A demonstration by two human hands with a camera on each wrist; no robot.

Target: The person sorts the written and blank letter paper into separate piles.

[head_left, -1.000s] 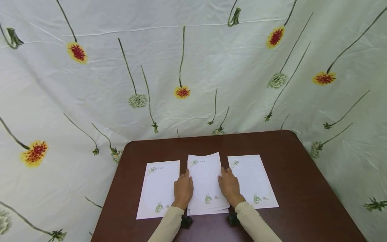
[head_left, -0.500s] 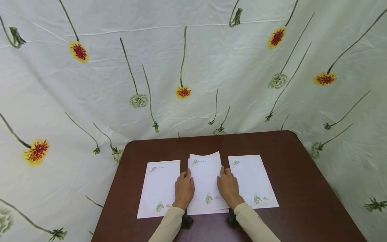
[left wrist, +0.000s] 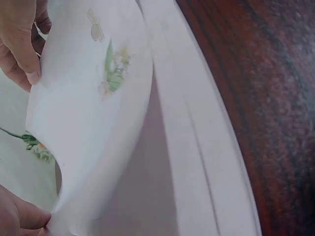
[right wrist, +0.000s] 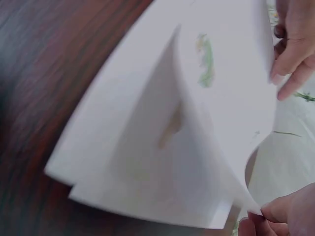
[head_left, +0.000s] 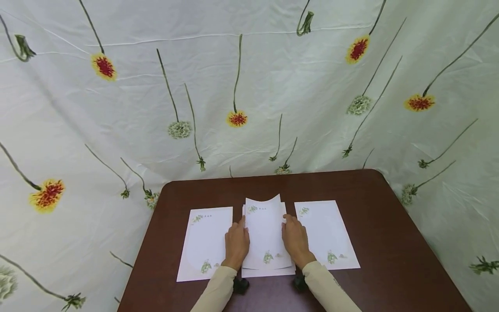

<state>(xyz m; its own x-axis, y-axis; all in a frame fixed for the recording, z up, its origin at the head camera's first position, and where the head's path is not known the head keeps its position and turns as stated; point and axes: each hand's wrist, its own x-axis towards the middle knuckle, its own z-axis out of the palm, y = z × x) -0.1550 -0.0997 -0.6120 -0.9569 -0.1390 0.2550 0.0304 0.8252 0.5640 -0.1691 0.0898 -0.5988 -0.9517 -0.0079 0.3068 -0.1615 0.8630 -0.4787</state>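
Observation:
A white sheet of paper (head_left: 264, 236) with green floral prints is bowed between my two hands, above a stack of white sheets (head_left: 268, 272). My left hand (head_left: 236, 245) pinches its left edge; the left wrist view shows the thumb and finger of the left hand (left wrist: 22, 216) on that edge. On the opposite side my right hand (head_left: 295, 240) pinches the right edge, and the right wrist view has the fingers (right wrist: 278, 209) closed on it. The sheet's lower edge curves clear of the sheets beneath (right wrist: 142, 182). Curled fingertips are partly hidden behind the paper.
One printed sheet (head_left: 204, 242) lies flat left of the stack, another (head_left: 325, 234) flat to the right. The dark brown table (head_left: 390, 260) carries them all. Behind it hangs a pale flowered cloth (head_left: 257, 78). Dark wrist cameras (head_left: 240, 286) sit beneath the sleeves.
The top sheet has bowed more and come away from the stack, so the sheets beneath now show at its right and lower edges. Both hands have barely moved.

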